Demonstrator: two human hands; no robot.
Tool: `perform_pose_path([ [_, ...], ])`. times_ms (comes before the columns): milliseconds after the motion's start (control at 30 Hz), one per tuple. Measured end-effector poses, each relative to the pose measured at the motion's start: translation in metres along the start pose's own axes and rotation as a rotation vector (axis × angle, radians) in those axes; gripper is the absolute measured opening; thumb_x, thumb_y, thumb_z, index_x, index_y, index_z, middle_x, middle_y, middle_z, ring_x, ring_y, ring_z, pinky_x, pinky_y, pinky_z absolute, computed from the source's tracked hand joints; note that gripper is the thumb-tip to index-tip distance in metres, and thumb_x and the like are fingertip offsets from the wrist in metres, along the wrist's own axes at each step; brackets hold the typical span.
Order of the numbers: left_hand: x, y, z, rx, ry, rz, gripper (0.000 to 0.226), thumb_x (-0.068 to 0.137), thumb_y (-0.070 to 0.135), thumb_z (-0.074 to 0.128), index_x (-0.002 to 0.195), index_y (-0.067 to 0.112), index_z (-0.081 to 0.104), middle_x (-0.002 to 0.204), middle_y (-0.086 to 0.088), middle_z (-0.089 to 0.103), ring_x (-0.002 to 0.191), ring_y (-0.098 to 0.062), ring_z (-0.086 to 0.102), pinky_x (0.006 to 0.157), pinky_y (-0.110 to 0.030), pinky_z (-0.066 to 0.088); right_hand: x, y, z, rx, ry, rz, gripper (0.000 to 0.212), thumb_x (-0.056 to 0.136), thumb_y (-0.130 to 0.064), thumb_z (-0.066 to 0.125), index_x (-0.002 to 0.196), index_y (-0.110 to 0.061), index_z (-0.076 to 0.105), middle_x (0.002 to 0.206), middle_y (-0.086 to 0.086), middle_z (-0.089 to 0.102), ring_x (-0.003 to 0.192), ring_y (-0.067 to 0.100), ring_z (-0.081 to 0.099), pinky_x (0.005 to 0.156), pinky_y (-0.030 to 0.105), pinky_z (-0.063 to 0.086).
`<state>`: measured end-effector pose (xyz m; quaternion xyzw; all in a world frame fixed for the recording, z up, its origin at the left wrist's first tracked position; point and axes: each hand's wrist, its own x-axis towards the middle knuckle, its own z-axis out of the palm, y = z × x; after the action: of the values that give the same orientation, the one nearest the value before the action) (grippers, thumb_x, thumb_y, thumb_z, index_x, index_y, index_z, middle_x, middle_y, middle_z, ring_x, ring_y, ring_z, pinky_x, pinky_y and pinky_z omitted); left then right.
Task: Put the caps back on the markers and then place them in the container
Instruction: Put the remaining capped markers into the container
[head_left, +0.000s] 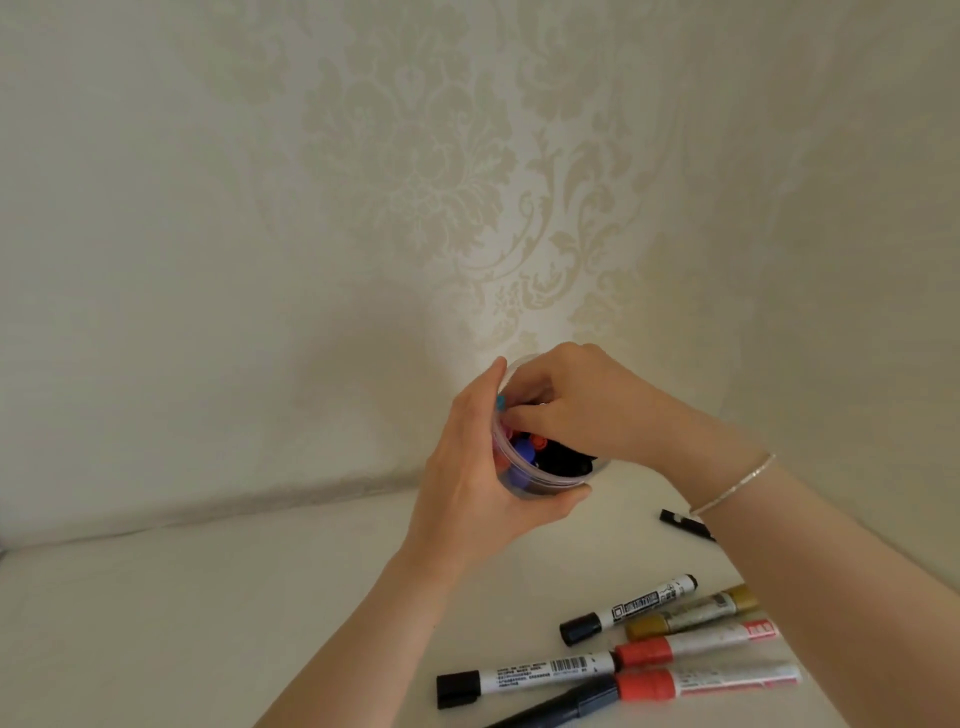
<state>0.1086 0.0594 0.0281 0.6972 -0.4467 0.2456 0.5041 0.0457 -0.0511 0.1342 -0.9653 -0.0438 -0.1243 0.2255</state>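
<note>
My left hand (467, 467) grips a clear round plastic container (545, 480) and holds it up off the table. Inside it are several marker caps or ends in red, blue and black (530, 452). My right hand (576, 405) reaches into the container's mouth with curled fingers and pinches something there; a small teal tip (501, 401) shows by its fingertips. What the fingers hold is mostly hidden. Several capped markers lie on the table at the lower right: a black-capped white marker (628, 608), a gold marker (691, 613), two red-capped markers (696, 642) (706, 680), and a long black-capped marker (524, 675).
A dark pen (561, 709) lies at the bottom edge. Another black marker (685, 524) lies partly behind my right wrist. The white table (208, 623) meets a patterned cream wall (415, 208) just behind the container.
</note>
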Motion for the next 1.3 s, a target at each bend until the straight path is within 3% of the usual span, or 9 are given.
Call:
perform_pose_path([
  [267,-0.003,0.027,0.021,-0.046,-0.006,0.055,0.112,0.057,0.049,0.085,0.146,0.029,0.020,0.132,0.023,0.036,0.125,0.007,0.042,0.098,-0.008,0.037,-0.028,0.002,-0.014,-0.032,-0.003,0.131,0.026,0.091,-0.034,0.052,0.070,-0.028,0.067,0.075,-0.002,0.066,0.073,0.014,0.062,0.064,0.023,0.047],
  [400,-0.009,0.037,0.029,-0.084,-0.012,0.034,0.111,0.055,0.055,0.081,0.145,0.032,0.019,0.135,0.015,0.039,0.122,0.005,0.045,0.099,-0.011,0.039,-0.050,0.003,-0.031,-0.035,0.000,0.163,0.020,0.087,-0.030,0.058,0.098,-0.021,0.072,0.097,-0.008,0.069,0.091,0.012,0.064,0.083,0.026,0.051],
  [500,-0.015,0.041,0.035,-0.098,0.001,0.015,0.110,0.055,0.055,0.082,0.144,0.030,0.022,0.136,0.001,0.044,0.121,0.006,0.043,0.100,-0.009,0.035,-0.070,0.003,-0.043,0.085,0.174,0.139,0.020,0.085,-0.015,0.058,0.094,-0.023,0.074,0.092,-0.010,0.073,0.087,0.000,0.064,0.080,0.015,0.051],
  [667,-0.030,0.042,0.035,-0.069,0.048,-0.007,0.110,0.055,0.047,0.085,0.145,0.024,0.025,0.139,0.002,0.042,0.127,0.007,0.037,0.102,-0.009,0.032,-0.088,0.029,-0.044,0.198,0.648,0.272,0.023,0.078,-0.005,0.050,0.066,-0.015,0.067,0.066,0.005,0.069,0.067,0.020,0.066,0.068,0.035,0.055],
  [700,-0.032,0.041,0.034,-0.074,0.052,-0.014,0.110,0.056,0.045,0.086,0.145,0.022,0.025,0.140,0.002,0.042,0.129,0.006,0.037,0.102,-0.008,0.031,-0.090,0.039,-0.041,0.064,0.586,0.334,0.020,0.078,-0.005,0.050,0.070,-0.015,0.065,0.076,0.006,0.070,0.075,0.024,0.066,0.070,0.033,0.053],
  [767,-0.036,0.040,0.031,-0.064,0.058,-0.023,0.110,0.056,0.044,0.086,0.145,0.019,0.025,0.140,0.003,0.041,0.129,0.005,0.037,0.102,-0.008,0.031,-0.098,0.054,-0.029,-0.218,0.155,0.421,0.024,0.079,-0.006,0.055,0.097,-0.021,0.062,0.109,0.006,0.064,0.098,0.024,0.060,0.082,0.031,0.049],
  [833,-0.038,0.041,0.028,-0.043,0.065,-0.026,0.110,0.056,0.046,0.085,0.145,0.017,0.026,0.139,0.004,0.041,0.128,0.007,0.036,0.100,-0.007,0.032,-0.106,0.063,-0.009,-0.327,-0.375,0.453,0.063,0.076,-0.011,0.063,0.133,-0.026,0.042,0.126,0.001,0.052,0.106,0.020,0.054,0.090,0.036,0.048],
  [900,-0.038,0.044,0.026,-0.022,0.063,-0.020,0.111,0.056,0.048,0.084,0.145,0.016,0.026,0.137,0.005,0.041,0.126,0.011,0.035,0.098,-0.005,0.031,-0.113,0.061,0.016,-0.397,-0.630,0.451,0.086,0.071,-0.016,0.069,0.143,-0.030,0.024,0.120,-0.002,0.048,0.095,0.019,0.054,0.083,0.036,0.050],
  [1300,-0.038,0.052,0.031,0.031,0.030,-0.013,0.114,0.054,0.050,0.084,0.145,0.012,0.027,0.137,0.008,0.037,0.123,0.019,0.031,0.097,-0.001,0.029,-0.118,0.079,0.069,-0.817,-0.490,0.256,0.061,0.081,-0.015,0.064,0.134,-0.013,0.034,0.127,0.010,0.041,0.115,0.027,0.045,0.089,0.035,0.039],
])
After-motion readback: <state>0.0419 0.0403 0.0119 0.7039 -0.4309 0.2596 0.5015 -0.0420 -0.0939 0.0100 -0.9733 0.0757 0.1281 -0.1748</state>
